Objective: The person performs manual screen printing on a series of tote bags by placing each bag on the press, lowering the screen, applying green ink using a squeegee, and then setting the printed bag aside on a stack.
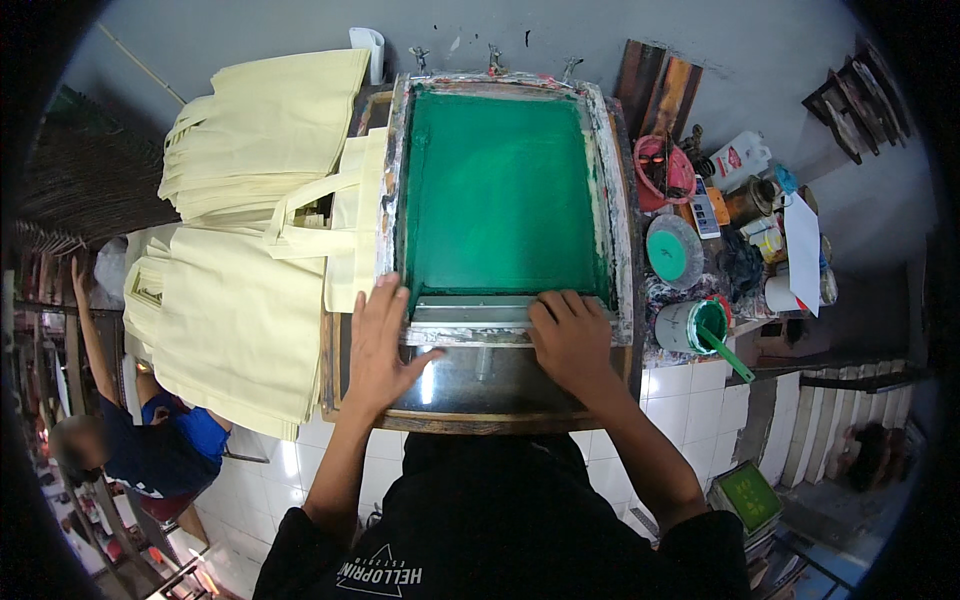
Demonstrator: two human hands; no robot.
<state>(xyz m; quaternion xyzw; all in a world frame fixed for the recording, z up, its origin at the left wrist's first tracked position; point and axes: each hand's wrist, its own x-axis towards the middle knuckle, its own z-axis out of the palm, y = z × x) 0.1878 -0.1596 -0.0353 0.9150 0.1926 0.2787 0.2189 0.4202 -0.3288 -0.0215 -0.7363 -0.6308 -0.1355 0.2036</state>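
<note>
A screen printing frame point(622, 240) lies in front of me, its mesh covered with wet green ink point(500, 190). Along its near side rests a long grey metal squeegee point(465, 311). My right hand point(575, 345) has its fingers curled over the right end of that squeegee. At the frame's near left corner is my left hand point(375, 350), fingers stretched out against the rim and thumb spread away. Under the frame's left side a pale yellow tote bag point(345, 255) sticks out, its handle looped to the left. The squeegee's lower edge is hidden.
Stacks of pale yellow bags point(240, 320) stand to the left. At right are a green ink tub point(680, 328) with a green-handled tool, a round ink lid point(672, 252), a pink basket point(662, 170) and bottles. Another person point(150, 440) sits at far left, an arm raised.
</note>
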